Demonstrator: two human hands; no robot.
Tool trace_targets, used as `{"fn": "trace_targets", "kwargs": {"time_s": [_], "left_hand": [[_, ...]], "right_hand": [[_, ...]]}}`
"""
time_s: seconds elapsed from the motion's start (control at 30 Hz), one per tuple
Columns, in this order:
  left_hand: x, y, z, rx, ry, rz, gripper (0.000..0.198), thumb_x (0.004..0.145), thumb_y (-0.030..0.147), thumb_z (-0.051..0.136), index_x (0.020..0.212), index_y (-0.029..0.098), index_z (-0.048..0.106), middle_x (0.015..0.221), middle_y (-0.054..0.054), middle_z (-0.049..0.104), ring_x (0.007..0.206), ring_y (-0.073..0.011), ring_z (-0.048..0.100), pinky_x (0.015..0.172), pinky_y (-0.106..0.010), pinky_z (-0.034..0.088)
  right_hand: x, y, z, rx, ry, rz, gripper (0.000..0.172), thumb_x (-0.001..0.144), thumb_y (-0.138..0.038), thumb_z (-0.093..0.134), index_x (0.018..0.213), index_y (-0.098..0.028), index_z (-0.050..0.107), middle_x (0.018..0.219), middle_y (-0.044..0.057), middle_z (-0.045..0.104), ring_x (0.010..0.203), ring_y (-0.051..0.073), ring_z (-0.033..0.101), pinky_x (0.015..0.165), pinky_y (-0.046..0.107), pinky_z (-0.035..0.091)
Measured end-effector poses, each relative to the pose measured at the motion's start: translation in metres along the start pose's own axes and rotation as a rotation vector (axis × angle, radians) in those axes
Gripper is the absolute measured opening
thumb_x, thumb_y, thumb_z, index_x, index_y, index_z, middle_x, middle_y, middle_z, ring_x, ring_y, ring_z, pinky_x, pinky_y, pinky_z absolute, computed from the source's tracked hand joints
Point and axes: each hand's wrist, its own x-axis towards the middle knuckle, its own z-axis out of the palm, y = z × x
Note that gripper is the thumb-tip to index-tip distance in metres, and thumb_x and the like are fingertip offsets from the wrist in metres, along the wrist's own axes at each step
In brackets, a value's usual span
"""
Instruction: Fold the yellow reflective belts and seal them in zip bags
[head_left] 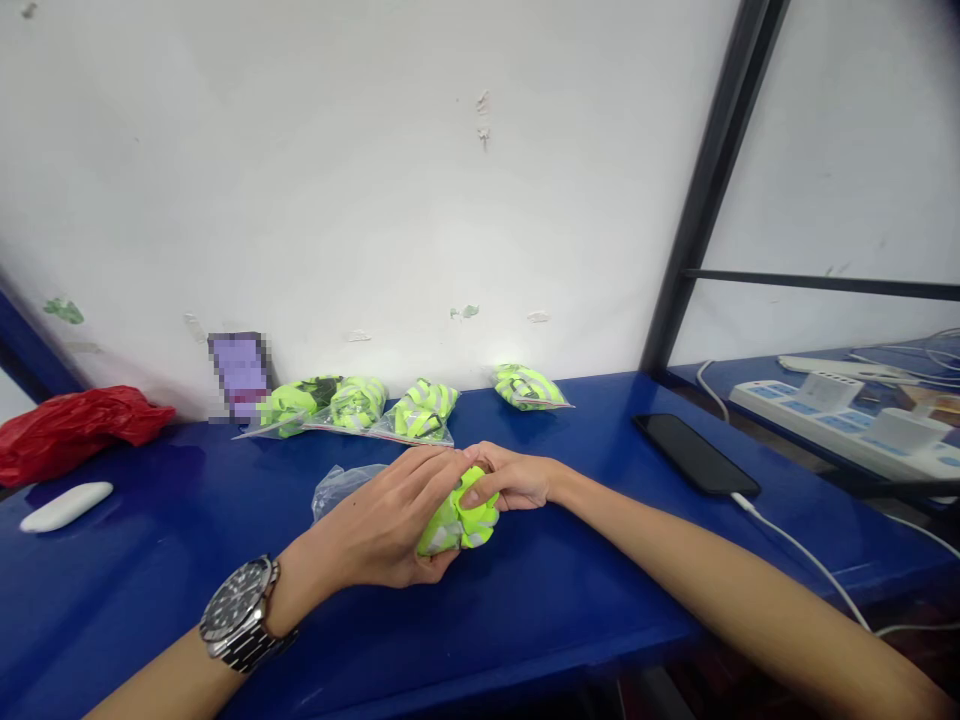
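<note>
A bundled fluorescent yellow reflective vest (478, 520) with silver stripes is between my two hands, above the blue table. My left hand (390, 510), a steel watch on its wrist, is wrapped round the bundle from the left. Clear plastic bag (341, 488) sticks out behind that hand; how far it covers the vest is partly hidden. My right hand (514, 478) grips the bundle's right end, its thumb pressed on the yellow cloth. Behind my hands, several similar vests in clear zip bags lie along the wall, one bagged vest (527, 387) apart on the right.
On the blue table (570, 600), a black phone (694, 455) with a white cable lies at right, near a power strip (840, 425). A red plastic bag (82, 425) and a white oval case (67, 507) lie at left. A purple-screened device (241, 370) leans against the wall.
</note>
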Motion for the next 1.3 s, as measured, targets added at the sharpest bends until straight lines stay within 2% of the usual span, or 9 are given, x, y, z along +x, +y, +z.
{"fn": "trace_targets", "kwargs": {"time_s": [0.1,0.23,0.37,0.5,0.63,0.7,0.8,1.07,1.3], "left_hand": [[0.000,0.000,0.000,0.045,-0.009,-0.018,0.098,0.074,0.021,0.066,0.151,0.013,0.006,0.134,-0.019,0.052,0.122,-0.0320,0.050,0.098,-0.048,0.050],[0.001,0.001,-0.002,0.126,-0.077,-0.007,0.106,0.070,0.020,0.071,0.151,0.007,0.004,0.134,-0.021,0.051,0.122,-0.0335,0.049,0.098,-0.046,0.050],[0.001,0.002,-0.002,0.141,-0.040,0.011,0.097,0.077,0.021,0.066,0.151,0.008,0.004,0.131,-0.019,0.054,0.121,-0.0307,0.051,0.098,-0.043,0.050],[0.004,0.001,-0.005,0.133,-0.047,-0.004,0.093,0.083,0.026,0.064,0.152,0.010,0.004,0.133,-0.018,0.054,0.122,-0.0293,0.050,0.100,-0.043,0.047],[0.006,-0.004,-0.014,0.256,-0.147,-0.117,0.117,0.063,0.048,0.081,0.151,0.010,0.012,0.139,-0.021,0.050,0.126,-0.0395,0.046,0.106,-0.058,0.037],[0.005,-0.007,-0.016,0.321,-0.176,-0.181,0.119,0.057,0.046,0.084,0.149,0.009,0.017,0.141,-0.023,0.047,0.126,-0.0419,0.046,0.105,-0.059,0.037],[0.001,-0.013,-0.010,0.313,-0.180,-0.224,0.098,0.060,0.031,0.078,0.141,0.005,0.030,0.135,-0.024,0.052,0.120,-0.0385,0.052,0.100,-0.052,0.045],[0.003,-0.011,0.013,0.258,0.024,-0.133,0.067,0.068,0.036,0.069,0.122,0.004,0.045,0.112,-0.022,0.061,0.106,-0.0360,0.059,0.092,-0.050,0.050],[0.005,-0.009,0.017,0.267,0.100,-0.112,0.067,0.064,0.024,0.064,0.125,0.004,0.044,0.115,-0.021,0.061,0.108,-0.0368,0.056,0.094,-0.051,0.048]], "right_hand": [[0.002,0.001,0.009,-0.140,0.103,-0.110,0.029,0.062,-0.030,0.080,0.079,-0.012,0.065,0.061,-0.005,0.053,0.051,0.006,0.047,0.050,0.018,0.042],[0.008,0.005,0.019,-0.314,0.183,-0.331,0.031,0.059,-0.025,0.080,0.085,-0.014,0.067,0.076,-0.001,0.061,0.073,0.013,0.054,0.065,0.024,0.046],[0.014,0.009,0.026,-0.401,0.232,-0.426,0.021,0.067,-0.023,0.072,0.085,-0.014,0.070,0.084,0.001,0.066,0.078,0.016,0.058,0.071,0.027,0.046],[0.015,0.011,0.033,-0.395,0.363,-0.435,0.018,0.068,-0.024,0.070,0.083,-0.014,0.069,0.077,-0.001,0.064,0.072,0.015,0.058,0.064,0.025,0.045],[0.012,0.003,0.034,-0.269,0.441,-0.327,0.025,0.063,-0.032,0.077,0.077,-0.014,0.066,0.065,-0.002,0.061,0.063,0.016,0.059,0.056,0.026,0.049],[0.010,-0.002,0.033,-0.189,0.465,-0.227,0.029,0.059,-0.035,0.078,0.068,-0.013,0.063,0.061,-0.001,0.060,0.056,0.016,0.058,0.048,0.027,0.049],[0.008,-0.005,0.031,-0.136,0.460,-0.149,0.032,0.057,-0.036,0.078,0.071,-0.012,0.062,0.065,0.002,0.063,0.055,0.017,0.059,0.045,0.027,0.049],[0.012,0.005,0.039,-0.559,0.651,-0.295,0.025,0.065,-0.026,0.065,0.053,-0.017,0.045,0.048,-0.004,0.044,0.044,0.009,0.046,0.040,0.019,0.032],[0.016,0.004,0.049,-0.758,0.830,-0.384,0.031,0.069,-0.031,0.062,0.049,-0.016,0.044,0.043,-0.004,0.042,0.043,0.008,0.042,0.042,0.021,0.027]]}}
